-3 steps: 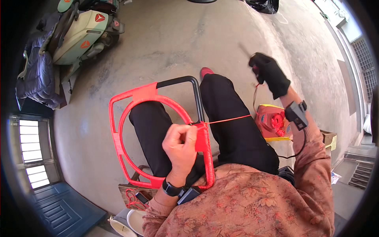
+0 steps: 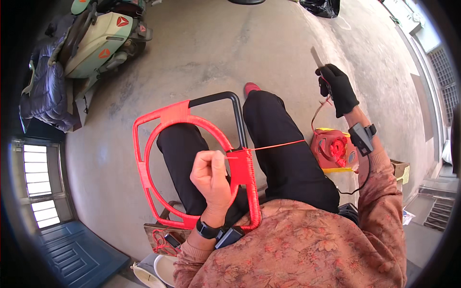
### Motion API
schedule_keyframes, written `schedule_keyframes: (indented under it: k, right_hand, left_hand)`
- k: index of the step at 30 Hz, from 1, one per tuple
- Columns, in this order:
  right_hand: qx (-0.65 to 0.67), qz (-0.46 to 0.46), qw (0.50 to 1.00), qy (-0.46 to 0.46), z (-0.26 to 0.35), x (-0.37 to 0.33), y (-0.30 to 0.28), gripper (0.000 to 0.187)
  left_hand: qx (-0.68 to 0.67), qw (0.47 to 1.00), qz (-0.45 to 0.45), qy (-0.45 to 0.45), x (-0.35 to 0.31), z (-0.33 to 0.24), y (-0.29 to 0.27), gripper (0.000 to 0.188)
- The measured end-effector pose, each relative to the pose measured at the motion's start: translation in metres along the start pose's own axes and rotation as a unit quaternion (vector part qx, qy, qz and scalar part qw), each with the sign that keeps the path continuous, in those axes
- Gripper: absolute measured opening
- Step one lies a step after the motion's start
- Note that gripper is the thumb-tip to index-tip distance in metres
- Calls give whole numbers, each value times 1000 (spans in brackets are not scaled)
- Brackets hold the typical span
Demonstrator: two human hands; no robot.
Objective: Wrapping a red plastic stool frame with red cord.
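Note:
Across my thighs lies a metal frame (image 2: 174,112), square with a ring inside. Red strand wraps most of it, while the bare top right corner is black. My left hand (image 2: 211,176) is closed in a pinch beside the wrapped right side, with a short red strand end (image 2: 231,158) sticking out of the fingertips. From the bare corner a taut red strand (image 2: 278,144) runs right, over my thigh. My right hand (image 2: 339,89), in a black glove, is closed on a thin flat-bladed tool (image 2: 317,57) with a wire trailing from it, away from the frame.
A red bag (image 2: 322,146) with a coil of red strand stands right of my knee. Scissors with red handles (image 2: 164,244) rest on a wooden stool (image 2: 152,233) at lower left. A scooter (image 2: 98,45) is parked at the far left, and a black bag (image 2: 321,6) lies far ahead.
My right hand has moved right with the tool. My left hand has shifted slightly left and down, and the strand end in it now stands apart from the frame's corner.

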State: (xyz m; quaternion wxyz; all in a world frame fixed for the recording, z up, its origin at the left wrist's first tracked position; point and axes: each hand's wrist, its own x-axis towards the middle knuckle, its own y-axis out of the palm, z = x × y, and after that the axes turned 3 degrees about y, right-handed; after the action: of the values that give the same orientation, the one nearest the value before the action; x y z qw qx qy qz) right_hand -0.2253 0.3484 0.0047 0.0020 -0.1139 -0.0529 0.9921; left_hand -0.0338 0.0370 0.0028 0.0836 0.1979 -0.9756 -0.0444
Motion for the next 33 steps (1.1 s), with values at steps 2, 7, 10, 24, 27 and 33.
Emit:
schedule_keyframes:
  k: [2,7,10,24,27,33]
  right_hand:
    - [-26,-17,1000,-2,-38,12,-18,25]
    - [-404,-70,911,-41,-134,3,-39,37]
    - [-425,-36,901,-81,-130,-23,-15,46]
    - [-252,257,928,-92,-173,-58,36,35]
    - [-253,244,934,-68,-166,-64,48,33]
    - [-174,294,939,42,-147,-63,57,27]
  left_hand:
    - [-74,988,-72,-119,2,0,-1,11]
    - [-126,954,-79,-259,3,16,-13,20]
    - [-275,901,-46,-333,8,3,-12,26]
    - [-264,933,116,-214,13,-47,-46,27]
    - [-389,898,87,-183,15,-60,-82,22]
    - [-429,883,171,-82,13,-82,-106,20]
